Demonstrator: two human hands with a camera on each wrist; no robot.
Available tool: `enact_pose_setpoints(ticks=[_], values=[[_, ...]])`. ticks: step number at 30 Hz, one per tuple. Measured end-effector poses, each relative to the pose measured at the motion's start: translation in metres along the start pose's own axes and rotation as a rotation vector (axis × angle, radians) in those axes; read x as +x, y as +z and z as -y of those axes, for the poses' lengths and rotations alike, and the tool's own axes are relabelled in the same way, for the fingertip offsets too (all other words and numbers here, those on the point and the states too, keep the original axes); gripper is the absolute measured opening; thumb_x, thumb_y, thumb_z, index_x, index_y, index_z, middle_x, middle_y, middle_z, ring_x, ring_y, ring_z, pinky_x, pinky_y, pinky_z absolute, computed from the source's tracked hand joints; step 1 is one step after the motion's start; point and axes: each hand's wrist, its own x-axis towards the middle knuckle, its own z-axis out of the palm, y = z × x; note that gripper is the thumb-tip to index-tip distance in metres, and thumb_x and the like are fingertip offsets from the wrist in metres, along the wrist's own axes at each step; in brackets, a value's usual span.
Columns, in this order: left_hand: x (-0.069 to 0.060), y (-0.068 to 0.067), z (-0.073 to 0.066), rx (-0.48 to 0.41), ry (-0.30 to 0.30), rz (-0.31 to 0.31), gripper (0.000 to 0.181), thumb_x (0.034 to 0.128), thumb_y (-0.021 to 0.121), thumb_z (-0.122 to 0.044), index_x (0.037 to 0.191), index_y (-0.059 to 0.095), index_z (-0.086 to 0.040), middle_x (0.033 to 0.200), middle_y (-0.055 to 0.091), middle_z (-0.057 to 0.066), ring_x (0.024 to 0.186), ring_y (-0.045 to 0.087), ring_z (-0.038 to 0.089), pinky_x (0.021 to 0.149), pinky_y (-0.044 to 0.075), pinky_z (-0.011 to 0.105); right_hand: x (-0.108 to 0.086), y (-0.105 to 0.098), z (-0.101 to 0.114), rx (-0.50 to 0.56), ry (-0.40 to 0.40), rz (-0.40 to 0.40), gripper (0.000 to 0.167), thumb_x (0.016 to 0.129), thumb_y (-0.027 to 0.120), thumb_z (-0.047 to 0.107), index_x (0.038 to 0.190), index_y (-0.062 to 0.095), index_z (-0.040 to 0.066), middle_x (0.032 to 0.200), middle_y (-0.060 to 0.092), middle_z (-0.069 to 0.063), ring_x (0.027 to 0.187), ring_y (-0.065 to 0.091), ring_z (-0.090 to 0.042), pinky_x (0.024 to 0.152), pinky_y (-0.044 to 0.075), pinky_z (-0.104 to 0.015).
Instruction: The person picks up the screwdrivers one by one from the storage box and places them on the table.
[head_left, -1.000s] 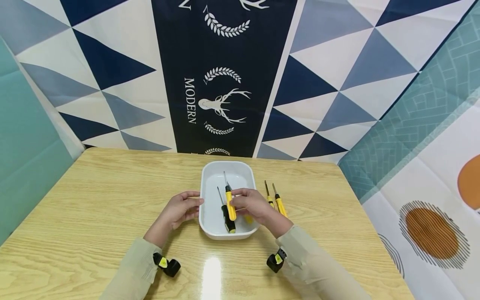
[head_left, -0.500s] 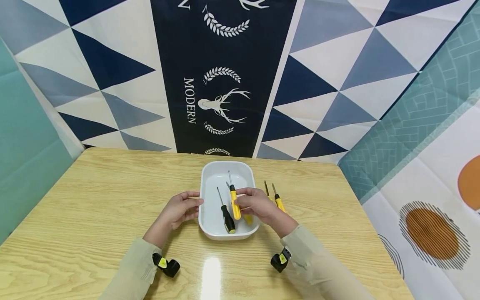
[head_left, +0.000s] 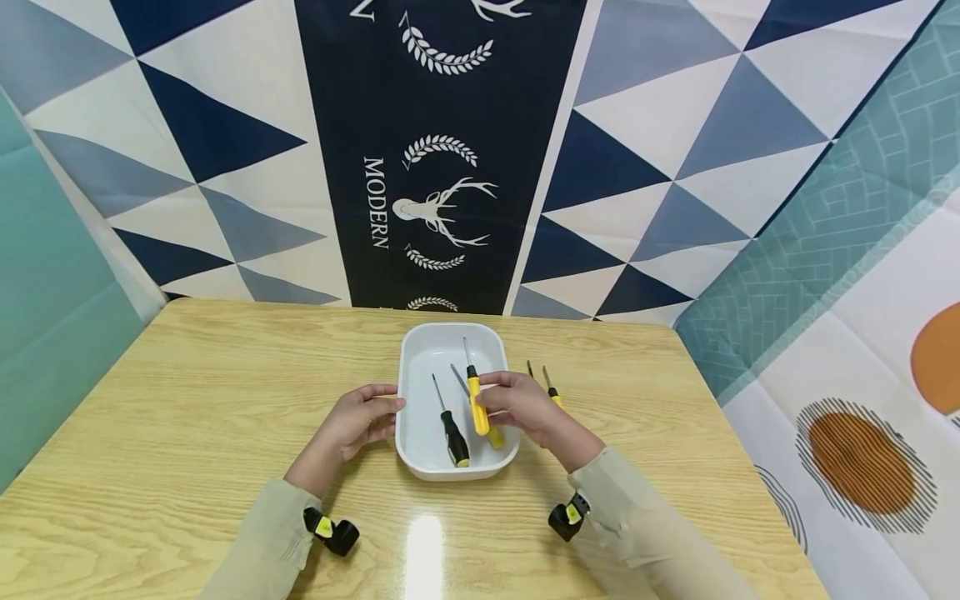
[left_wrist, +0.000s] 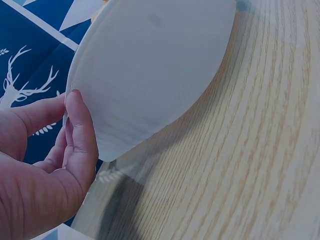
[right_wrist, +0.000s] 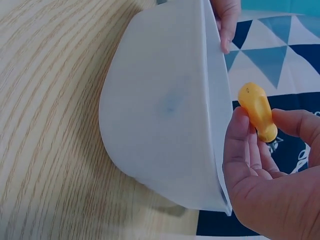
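My left hand point(head_left: 366, 417) grips the left rim of a white plastic tray point(head_left: 427, 354), fingertips against its edge. In the left wrist view, thumb and fingers meet at the rim of the tray point(left_wrist: 155, 65). Above the tray's right side, my right hand point(head_left: 531, 412) pinches a yellow-handled screwdriver point(head_left: 477, 402) between thumb and fingers, its tip pointing away. The butt of that screwdriver's handle point(right_wrist: 257, 107) shows in the right wrist view. Inside the tray lie a black-handled screwdriver point(head_left: 453, 437) and another yellow-handled screwdriver point(head_left: 497, 437), partly hidden by the held one.
Two more screwdrivers lie on the wooden table point(head_left: 240, 392) right of the tray: one with a yellow handle point(head_left: 553, 393), the other showing mainly its dark shaft point(head_left: 530, 369). My right hand partly covers both. A patterned cloth point(head_left: 442, 275) hangs behind the table.
My right hand has shifted slightly right with the yellow screwdriver, away from the black one and over the other yellow one. My left hand has stayed at the tray's rim.
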Motion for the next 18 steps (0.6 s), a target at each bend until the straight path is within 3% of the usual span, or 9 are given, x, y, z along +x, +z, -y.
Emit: enact_pose_setpoints(ticks=[18], values=[[0.001,-0.001,0.001,-0.009,-0.004,0.002,0.049,0.0888,0.063,-0.012,0.131,0.044,0.003,0.095,0.061,0.008,0.074,0.061,0.012,0.067,0.056,0.022,-0.002,-0.014,-0.002,0.004,-0.012,-0.02,0.045,0.084,0.059,0.008,0.126,0.049,-0.003,0.113,0.059,-0.015,0.083,0.061,-0.015,0.077,0.056,-0.03]])
